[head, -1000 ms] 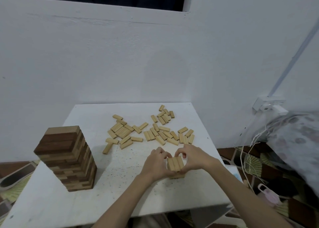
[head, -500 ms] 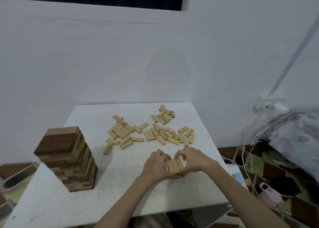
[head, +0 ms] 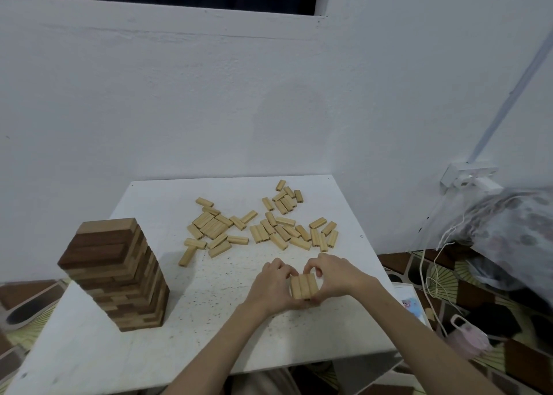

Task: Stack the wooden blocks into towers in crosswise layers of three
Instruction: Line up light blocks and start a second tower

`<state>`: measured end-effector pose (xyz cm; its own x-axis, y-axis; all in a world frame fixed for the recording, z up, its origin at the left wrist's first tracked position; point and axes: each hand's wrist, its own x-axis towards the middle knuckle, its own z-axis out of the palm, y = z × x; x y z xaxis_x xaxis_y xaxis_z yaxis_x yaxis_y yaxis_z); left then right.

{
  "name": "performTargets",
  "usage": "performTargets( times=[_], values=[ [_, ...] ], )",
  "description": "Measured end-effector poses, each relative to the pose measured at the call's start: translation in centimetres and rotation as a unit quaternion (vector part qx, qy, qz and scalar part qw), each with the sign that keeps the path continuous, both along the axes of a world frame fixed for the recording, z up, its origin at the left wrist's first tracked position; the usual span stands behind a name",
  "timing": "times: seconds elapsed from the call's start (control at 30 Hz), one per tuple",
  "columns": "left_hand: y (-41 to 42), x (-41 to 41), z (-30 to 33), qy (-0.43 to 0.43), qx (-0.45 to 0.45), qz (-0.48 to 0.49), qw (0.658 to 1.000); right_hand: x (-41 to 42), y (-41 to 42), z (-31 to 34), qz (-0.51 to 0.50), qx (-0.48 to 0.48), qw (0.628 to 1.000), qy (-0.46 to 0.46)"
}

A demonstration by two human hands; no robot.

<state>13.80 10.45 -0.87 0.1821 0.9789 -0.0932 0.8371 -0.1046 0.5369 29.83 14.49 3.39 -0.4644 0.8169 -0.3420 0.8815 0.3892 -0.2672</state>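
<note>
Near the front right of the white surface (head: 209,311), left hand (head: 270,287) and right hand (head: 338,278) clamp their grip on the three-block layer (head: 303,286), which should be squeezed flush and square before crossing the next blocks.

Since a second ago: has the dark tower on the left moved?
No. The dark tower sits at the same spot by the table left edge.

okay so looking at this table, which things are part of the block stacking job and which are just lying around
Part of the job:
- small stack, gripped by left hand and right hand
- loose light blocks
- finished dark tower
- white table

Just lying about:
- pink mask
- white cables
- patterned fabric
</note>
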Motion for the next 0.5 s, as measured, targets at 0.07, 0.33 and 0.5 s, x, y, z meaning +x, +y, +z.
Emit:
performTargets(
  times=[0.07, 0.33, 0.5],
  values=[
    [0.01, -0.02, 0.03, 0.000, -0.004, -0.004, 1.000, -0.07, -0.05, -0.02, 0.001, -0.003, 1.000, -0.002],
    [-0.11, -0.48, 0.22, 0.009, -0.028, -0.006, 1.000, 0.17, -0.05, 0.00, -0.005, -0.006, 1.000, 0.006],
    [-0.16, -0.48, 0.16, 0.006, -0.022, 0.000, 1.000, -0.06, -0.29, -0.30, 0.000, 0.010, 1.000, -0.004]
  ],
)
